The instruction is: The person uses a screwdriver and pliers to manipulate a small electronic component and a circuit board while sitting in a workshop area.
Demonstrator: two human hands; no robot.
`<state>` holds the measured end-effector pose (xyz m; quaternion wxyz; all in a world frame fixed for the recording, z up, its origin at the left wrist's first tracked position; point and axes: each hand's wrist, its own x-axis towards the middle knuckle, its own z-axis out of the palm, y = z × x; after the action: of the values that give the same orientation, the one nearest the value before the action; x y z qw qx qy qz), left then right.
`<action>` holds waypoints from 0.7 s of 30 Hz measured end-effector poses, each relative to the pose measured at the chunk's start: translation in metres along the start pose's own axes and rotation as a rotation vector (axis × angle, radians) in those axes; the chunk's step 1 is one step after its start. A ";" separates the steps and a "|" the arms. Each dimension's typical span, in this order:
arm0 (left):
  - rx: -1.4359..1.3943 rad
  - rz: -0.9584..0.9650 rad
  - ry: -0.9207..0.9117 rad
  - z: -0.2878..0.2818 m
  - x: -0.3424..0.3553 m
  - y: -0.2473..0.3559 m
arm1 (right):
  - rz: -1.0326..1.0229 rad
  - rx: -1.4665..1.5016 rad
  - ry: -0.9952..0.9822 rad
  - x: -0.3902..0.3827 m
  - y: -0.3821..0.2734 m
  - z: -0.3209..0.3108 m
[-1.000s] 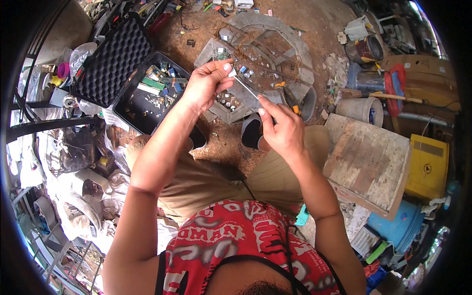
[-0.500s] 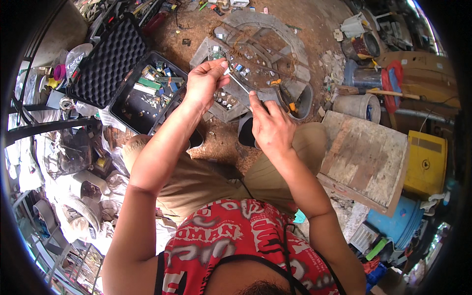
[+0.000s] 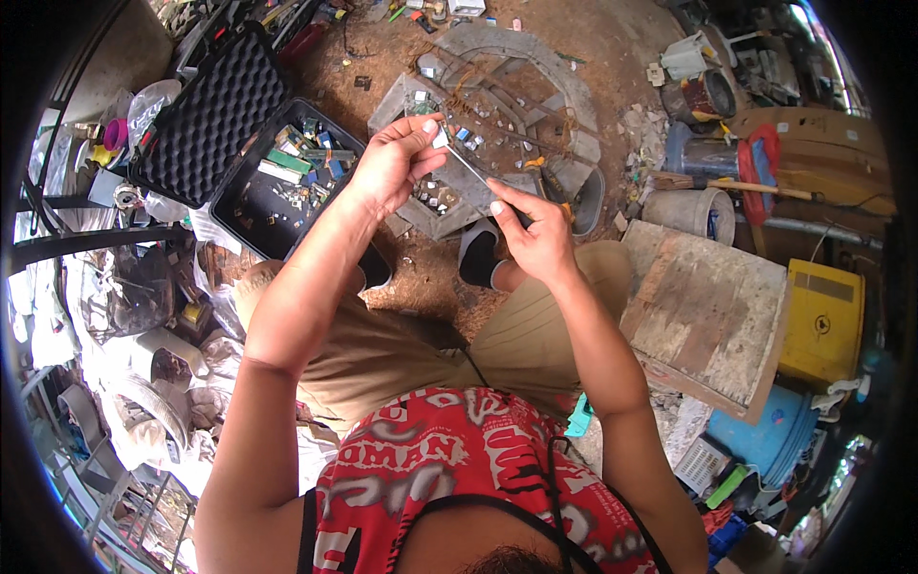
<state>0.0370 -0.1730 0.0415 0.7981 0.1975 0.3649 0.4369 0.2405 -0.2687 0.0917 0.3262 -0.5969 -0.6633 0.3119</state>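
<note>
My left hand pinches a small white, square-looking piece between thumb and fingertips, in front of my knees. What kind of part it is, I cannot make out. My right hand grips a screwdriver, its handle mostly covered by the fingers. The thin metal shaft slants up and left, its tip at or very near the white piece. Below both hands, a grey frame lies on the ground with several small electronic bits scattered in it.
An open black case with a foam-lined lid stands left, holding circuit boards and small parts. Orange-handled pliers lie beyond my right hand. A wooden board, a yellow box and a blue bucket crowd the right.
My right hand has turned, so its thumb now shows along the screwdriver. The white piece shows more fully in my left fingers, which have barely moved.
</note>
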 end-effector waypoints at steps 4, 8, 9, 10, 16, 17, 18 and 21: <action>-0.027 0.126 -0.182 0.000 0.003 0.003 | -0.022 -0.080 0.048 -0.005 -0.009 -0.003; 0.074 0.356 -0.350 0.006 -0.002 0.005 | -0.006 0.011 0.060 -0.009 -0.020 -0.009; 0.204 0.444 -0.353 0.005 -0.001 0.007 | 0.042 0.055 0.026 -0.010 -0.024 -0.011; 0.334 0.531 -0.355 0.005 -0.001 0.008 | 0.166 0.129 -0.007 -0.010 -0.030 -0.014; 0.507 0.665 -0.087 0.010 -0.004 -0.007 | 0.018 -0.202 0.005 -0.009 -0.056 -0.017; 0.518 0.682 -0.079 0.010 -0.004 -0.008 | -0.037 -0.230 0.021 -0.008 -0.064 -0.019; 0.529 0.697 -0.071 0.010 -0.004 -0.009 | -0.091 -0.257 0.038 -0.008 -0.069 -0.021; 0.343 0.588 -0.159 0.009 -0.002 -0.008 | -0.229 -0.376 0.046 -0.004 -0.073 -0.029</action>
<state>0.0473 -0.1790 0.0429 0.6193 0.4586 0.2972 0.5638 0.2208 -0.2789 0.1672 0.2575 -0.5750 -0.7656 0.1300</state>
